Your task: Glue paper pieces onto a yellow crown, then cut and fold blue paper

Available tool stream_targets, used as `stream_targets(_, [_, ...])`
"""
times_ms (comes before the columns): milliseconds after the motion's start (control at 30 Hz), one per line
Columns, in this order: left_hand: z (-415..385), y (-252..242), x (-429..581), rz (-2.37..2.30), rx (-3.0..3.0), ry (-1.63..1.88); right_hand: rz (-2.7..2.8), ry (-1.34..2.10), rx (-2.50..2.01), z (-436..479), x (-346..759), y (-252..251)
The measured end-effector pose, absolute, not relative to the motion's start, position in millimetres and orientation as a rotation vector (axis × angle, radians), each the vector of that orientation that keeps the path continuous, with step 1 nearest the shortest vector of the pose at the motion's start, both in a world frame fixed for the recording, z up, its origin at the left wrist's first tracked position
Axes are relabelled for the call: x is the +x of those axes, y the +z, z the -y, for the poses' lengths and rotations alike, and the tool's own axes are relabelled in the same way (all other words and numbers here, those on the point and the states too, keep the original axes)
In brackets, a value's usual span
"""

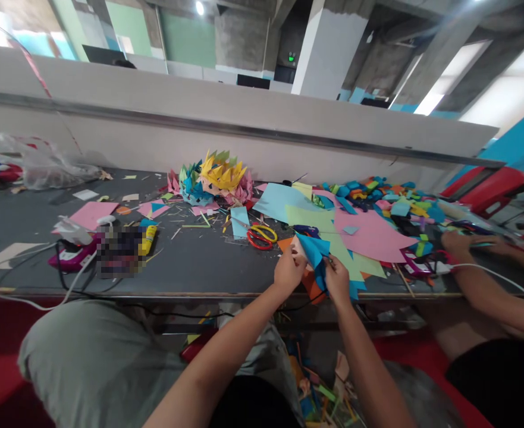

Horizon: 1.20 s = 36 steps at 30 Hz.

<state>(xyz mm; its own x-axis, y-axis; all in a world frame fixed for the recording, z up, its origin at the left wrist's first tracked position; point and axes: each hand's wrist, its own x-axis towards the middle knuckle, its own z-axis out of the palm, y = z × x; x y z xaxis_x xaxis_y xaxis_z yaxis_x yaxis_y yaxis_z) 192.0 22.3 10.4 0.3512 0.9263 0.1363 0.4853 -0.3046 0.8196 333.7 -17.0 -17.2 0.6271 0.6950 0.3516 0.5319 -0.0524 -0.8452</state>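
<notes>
My left hand [288, 270] and my right hand [336, 279] both pinch a folded blue paper piece [314, 252] just above the front edge of the grey table [199, 258]. The fingers of both hands are closed on the paper. Under it lie an orange sheet [308, 284], a light green sheet [333, 238] and a pink sheet [371, 235]. Red and yellow scissors [260, 235] lie a little to the left of my left hand.
A heap of folded paper crowns [215, 178] stands at the back. Small coloured paper pieces [386, 199] pile up at the right. Another person's arm [480, 279] rests on the table at right. A pink box [72, 255], a white cable and a plastic bag [47, 166] lie left.
</notes>
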Motion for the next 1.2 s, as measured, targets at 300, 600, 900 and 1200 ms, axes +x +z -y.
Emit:
stream_targets(300, [-62,4,201,-1.318,1.686,0.733,0.876,0.157,-1.682,17,336,-31])
stream_targets(600, [-52,5,193,-1.292,1.652,0.795,0.762,0.155,-1.632,14,341,-31])
stream_targets(900, [-47,8,185,-1.275,1.660,1.045,0.854,0.128,-1.651,8,340,-9])
stream_targets(1200, [-40,2,186,-1.014,1.841,0.842,1.234,0.216,-1.709,10,323,3])
